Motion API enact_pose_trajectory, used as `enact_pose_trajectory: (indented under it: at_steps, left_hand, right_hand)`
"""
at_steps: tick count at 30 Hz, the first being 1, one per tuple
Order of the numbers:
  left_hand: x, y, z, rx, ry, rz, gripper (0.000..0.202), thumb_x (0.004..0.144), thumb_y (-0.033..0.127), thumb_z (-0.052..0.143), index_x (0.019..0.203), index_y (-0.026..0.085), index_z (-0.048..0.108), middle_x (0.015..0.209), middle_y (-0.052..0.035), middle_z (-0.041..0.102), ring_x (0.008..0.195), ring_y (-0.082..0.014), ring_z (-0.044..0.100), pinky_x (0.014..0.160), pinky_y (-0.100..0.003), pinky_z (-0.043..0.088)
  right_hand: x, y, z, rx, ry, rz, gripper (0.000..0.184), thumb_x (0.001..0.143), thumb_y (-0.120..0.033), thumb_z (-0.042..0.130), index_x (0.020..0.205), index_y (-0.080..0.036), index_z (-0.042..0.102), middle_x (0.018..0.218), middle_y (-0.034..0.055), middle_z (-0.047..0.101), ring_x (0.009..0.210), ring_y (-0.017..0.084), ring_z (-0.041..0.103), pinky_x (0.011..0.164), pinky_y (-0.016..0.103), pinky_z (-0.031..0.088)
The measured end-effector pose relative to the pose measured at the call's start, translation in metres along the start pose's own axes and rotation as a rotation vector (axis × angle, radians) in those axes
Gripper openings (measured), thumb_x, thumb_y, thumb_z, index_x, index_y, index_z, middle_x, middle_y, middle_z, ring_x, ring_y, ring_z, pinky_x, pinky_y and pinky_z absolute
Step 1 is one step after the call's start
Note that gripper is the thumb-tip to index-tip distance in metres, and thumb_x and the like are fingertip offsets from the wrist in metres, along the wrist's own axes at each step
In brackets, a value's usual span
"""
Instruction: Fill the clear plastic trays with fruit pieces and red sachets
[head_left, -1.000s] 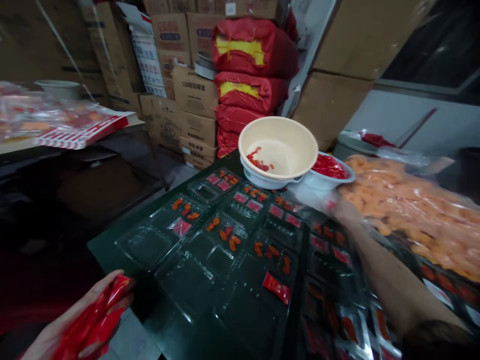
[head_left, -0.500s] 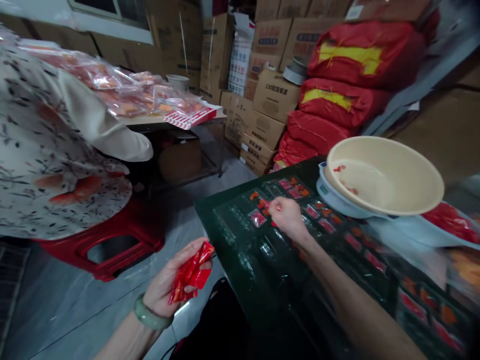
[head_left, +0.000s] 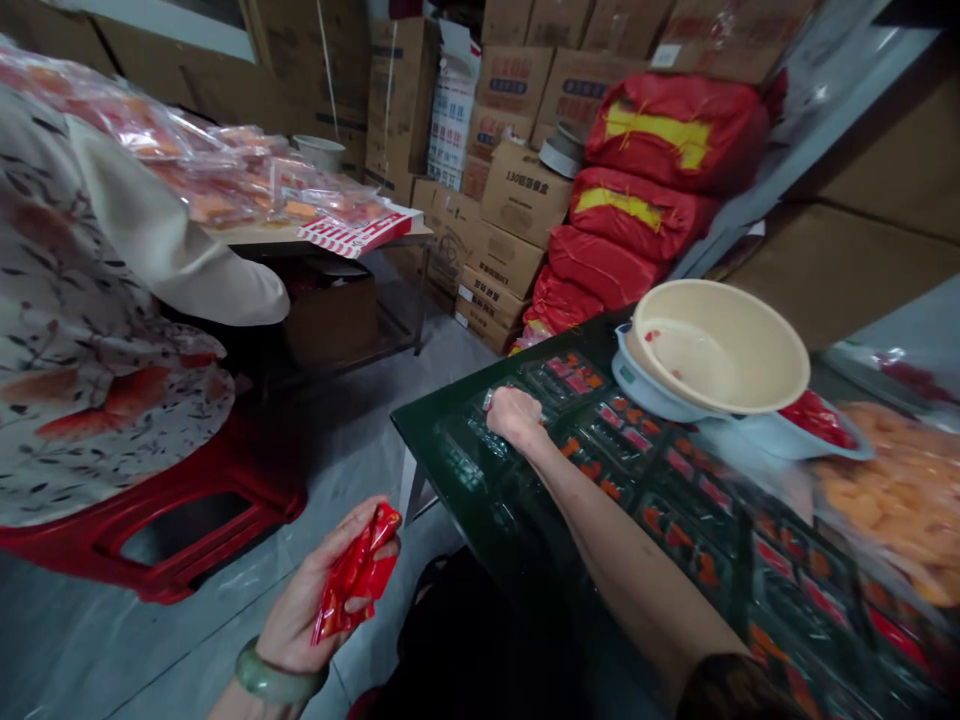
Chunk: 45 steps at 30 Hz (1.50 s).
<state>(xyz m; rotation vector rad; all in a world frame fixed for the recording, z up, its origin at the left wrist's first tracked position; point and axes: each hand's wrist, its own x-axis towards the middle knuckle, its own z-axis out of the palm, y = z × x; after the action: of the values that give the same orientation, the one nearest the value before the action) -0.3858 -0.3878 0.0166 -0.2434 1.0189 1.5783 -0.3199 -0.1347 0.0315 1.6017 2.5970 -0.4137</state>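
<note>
My left hand is closed around several shiny red packets, held low beside the table's near edge. A pale green bangle circles that wrist. My right hand is curled with its knuckles up over a clear plastic tray near the table's left end. A small pale bit shows at its fingers; what they grip is hidden. Farther right, rows of clear trays hold red packets and orange pieces on the dark green table.
A cream basin sits on a pale blue one, near a bag of orange pieces. A person in a floral top sits on a red stool by another table of bagged goods. Cartons and red sacks stand behind.
My right hand has shifted left along the table, away from the tray with a red packet, to a clear tray. My left hand still holds the red packets. The view has turned slightly.
</note>
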Motion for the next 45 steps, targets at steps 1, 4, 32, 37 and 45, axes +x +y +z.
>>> enact_pose_trajectory:
  at_steps: [1,4,32,37,45]
  left_hand:
    - [0.002,-0.001,0.001,0.015,-0.023,-0.007,0.022,0.087,0.017,0.036,0.108,0.019,0.045,0.069,-0.0029,0.052,0.032,-0.0055,0.04,0.024,-0.013,0.026]
    - [0.005,-0.004,0.004,0.034,-0.075,-0.013,0.022,0.088,0.019,0.035,0.108,0.02,0.044,0.069,-0.0032,0.052,0.032,-0.0048,0.039,0.025,-0.012,0.026]
    - [0.003,-0.051,0.062,0.134,-0.22,-0.127,0.016,0.089,0.02,0.036,0.099,0.019,0.048,0.07,-0.0023,0.053,0.035,-0.0046,0.037,0.025,-0.012,0.027]
    - [0.013,-0.064,0.077,0.05,-0.281,-0.06,0.01,0.084,0.019,0.048,0.094,0.016,0.05,0.069,-0.0026,0.054,0.04,-0.0059,0.042,0.027,-0.011,0.023]
    - [0.018,-0.086,0.089,0.054,-0.219,0.14,0.022,0.073,0.018,0.065,0.091,0.014,0.054,0.066,-0.0013,0.06,0.05,-0.0094,0.055,0.044,-0.018,0.043]
  right_hand:
    - [0.0,0.002,-0.001,0.041,0.006,0.007,0.023,0.068,-0.025,0.065,0.089,-0.015,0.069,0.1,0.0164,0.066,0.101,0.029,0.059,0.079,0.032,0.044]
    - [-0.001,0.017,-0.01,0.208,0.035,0.017,0.019,0.072,-0.033,0.062,0.075,-0.015,0.067,0.087,0.0122,0.067,0.092,0.025,0.061,0.071,0.028,0.044]
    - [-0.13,0.153,0.016,1.098,0.3,0.31,0.009,0.061,-0.019,0.065,0.065,-0.016,0.058,0.056,-0.0003,0.059,0.051,0.011,0.053,0.044,0.02,0.038]
    - [-0.132,0.142,0.026,0.29,0.363,0.242,0.008,0.071,-0.021,0.055,0.064,-0.019,0.059,0.075,0.0052,0.062,0.076,0.02,0.056,0.062,0.029,0.04]
    - [-0.206,0.071,-0.004,0.71,0.172,-0.272,0.024,0.078,-0.046,0.053,0.075,-0.023,0.056,0.06,-0.0008,0.058,0.053,0.014,0.052,0.053,0.025,0.04]
